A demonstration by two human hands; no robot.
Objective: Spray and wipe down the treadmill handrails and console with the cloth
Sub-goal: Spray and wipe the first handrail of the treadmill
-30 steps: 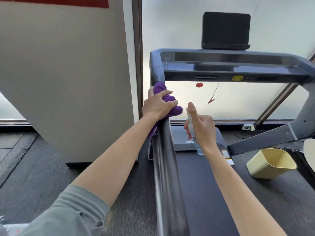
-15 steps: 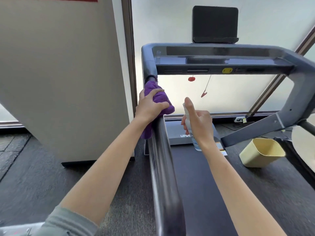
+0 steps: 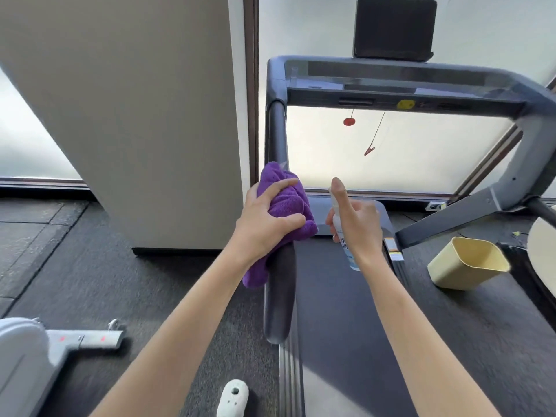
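Head view looks down along the treadmill's dark padded left handrail, which runs from about 6 o'clock up towards 12 o'clock, where it joins the grey console crossbar. The left hand holds a bunched purple microfibre cloth wrapped over the rail, fingers curled across its top and thumb side, so the fabric sits pressed against the tube; a loose tail hangs off the rail's outer side, towards 7 o'clock of the hand. That wrap looks chosen so that one stroke cleans most of the rail's round.

The right hand, at 3 o'clock of the cloth and just beside it, grips a small white spray bottle upright, with a finger laid over the nozzle top and pointing towards the rail, probably held ready to wet the next stretch without a change of grip. The two hands do not touch.

Compared with half a second ago, the cloth and left hand sit lower on the rail: they were then right below the corner bend, and now a bare length of rail shows above them. The rail's near end and a grey machine at 8 o'clock have also come into view. The right hand's hold on the bottle looks unchanged.
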